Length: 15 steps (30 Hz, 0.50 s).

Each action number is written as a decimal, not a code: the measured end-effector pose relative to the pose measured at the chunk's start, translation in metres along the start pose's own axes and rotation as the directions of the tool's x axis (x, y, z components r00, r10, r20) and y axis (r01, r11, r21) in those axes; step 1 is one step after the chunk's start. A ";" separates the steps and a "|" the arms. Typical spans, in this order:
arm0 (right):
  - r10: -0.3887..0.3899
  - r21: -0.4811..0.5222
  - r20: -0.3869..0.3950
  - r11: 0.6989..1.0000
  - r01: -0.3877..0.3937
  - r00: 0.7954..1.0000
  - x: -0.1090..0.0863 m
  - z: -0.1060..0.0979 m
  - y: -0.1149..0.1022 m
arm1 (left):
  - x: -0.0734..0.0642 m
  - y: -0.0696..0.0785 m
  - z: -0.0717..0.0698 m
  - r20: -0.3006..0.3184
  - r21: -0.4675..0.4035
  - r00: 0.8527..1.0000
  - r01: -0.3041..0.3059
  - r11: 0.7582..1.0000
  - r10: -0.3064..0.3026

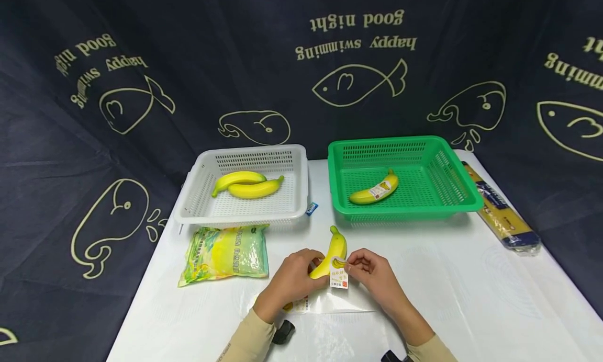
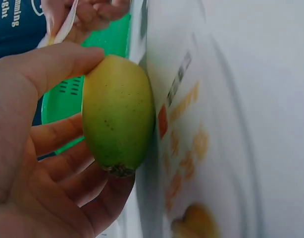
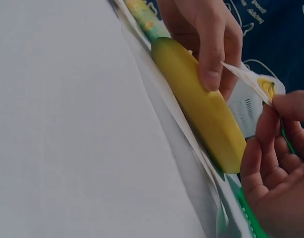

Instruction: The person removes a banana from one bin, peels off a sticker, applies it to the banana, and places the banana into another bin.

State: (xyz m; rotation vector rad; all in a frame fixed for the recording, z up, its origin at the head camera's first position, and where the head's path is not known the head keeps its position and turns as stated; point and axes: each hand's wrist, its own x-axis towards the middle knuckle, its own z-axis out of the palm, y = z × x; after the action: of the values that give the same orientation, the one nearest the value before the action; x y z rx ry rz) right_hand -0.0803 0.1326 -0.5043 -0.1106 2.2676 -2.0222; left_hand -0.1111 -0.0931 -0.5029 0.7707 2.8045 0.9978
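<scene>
A yellow banana [image 1: 336,249] lies at the front middle of the table, its stem pointing away. My left hand [image 1: 298,273] grips it from the left, thumb on top and fingers around its far side, as the left wrist view shows. Between thumb and fingertips my right hand [image 1: 372,275] pinches a white sticker [image 1: 338,278] printed with a banana picture and lettering. The sticker overlaps the banana's right side in the head view; in the right wrist view it is lifted and bent, apart from the peel. Under the hands lies a glossy sticker sheet [image 1: 330,303] with more banana prints.
At the back left a white basket [image 1: 303,194] holds two bananas [image 1: 256,189]. A green basket [image 1: 333,194] at the back right holds one banana [image 1: 374,193] with a sticker on it. A yellow-green bag [image 1: 226,252] lies left, a long packet [image 1: 506,210] right, and a small blue packet [image 1: 311,208] between the baskets.
</scene>
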 end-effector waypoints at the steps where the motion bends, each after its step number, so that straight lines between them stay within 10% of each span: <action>1: -0.003 0.004 -0.018 1.000 0.003 1.000 0.001 0.001 0.001 | 0.000 0.001 0.002 -0.013 -0.002 1.000 0.003 1.000 -0.003; 15: -0.001 0.055 -0.118 0.998 0.008 0.993 0.012 0.009 -0.001 | -0.013 0.018 0.020 -0.150 -0.037 0.986 0.064 0.997 -0.069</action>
State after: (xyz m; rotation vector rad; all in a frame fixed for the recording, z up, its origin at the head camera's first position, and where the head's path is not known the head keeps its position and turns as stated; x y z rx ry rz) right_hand -0.0910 0.1224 -0.5043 0.0090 2.2779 -2.1461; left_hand -0.0869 -0.0758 -0.5091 0.6180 2.9103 1.1332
